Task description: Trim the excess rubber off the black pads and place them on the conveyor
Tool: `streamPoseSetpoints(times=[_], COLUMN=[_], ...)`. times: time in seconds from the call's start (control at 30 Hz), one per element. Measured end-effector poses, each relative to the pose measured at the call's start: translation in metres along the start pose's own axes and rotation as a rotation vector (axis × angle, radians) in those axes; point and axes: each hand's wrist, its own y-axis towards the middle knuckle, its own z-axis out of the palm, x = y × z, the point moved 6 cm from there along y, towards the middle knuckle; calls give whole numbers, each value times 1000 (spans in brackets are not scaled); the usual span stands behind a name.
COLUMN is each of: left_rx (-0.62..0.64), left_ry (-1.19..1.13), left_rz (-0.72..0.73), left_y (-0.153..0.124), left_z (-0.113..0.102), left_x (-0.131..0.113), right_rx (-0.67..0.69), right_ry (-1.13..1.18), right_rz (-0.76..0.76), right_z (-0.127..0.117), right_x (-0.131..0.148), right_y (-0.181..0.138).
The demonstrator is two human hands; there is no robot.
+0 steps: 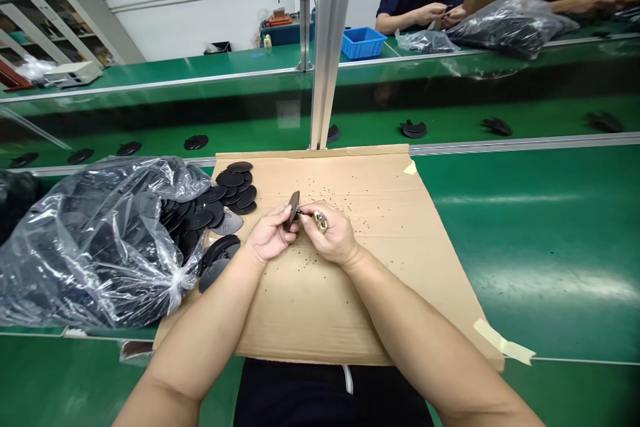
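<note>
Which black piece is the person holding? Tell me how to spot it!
Find the big cardboard sheet on the green bench. Over its middle the two hands meet, and the left hand pinches one dark oval disc while the right hand touches it with a small tool. Unlike the pile of discs lying flat by the plastic bag, this one stands on edge.

No legible text, labels, brand marks, numbers or signs appear on any surface in view. Small pale emblems on the co-workers' dark shirts are too small to read.
</note>
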Motion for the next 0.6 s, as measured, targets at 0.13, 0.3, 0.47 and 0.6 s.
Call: streamPoseSetpoints(times=[0.13,0.3,0.47,0.6], left_rx=[9,-9,-49,-159], left_ry=[43,69,48,112], left_rz=[29,44,80,324], left_y=[0,1,-1,-5], left_z=[-3,-4,-1,-4], left_x=[-2,-1,0,-16], right_rx=[13,11,16,-101], right_ry=[-78,-97,16,145], right_rz=[-74,-54,74,215], right_z=[-1,2,9,4], right_x=[4,4,0,-20], right_y=[0,1,1,-2])
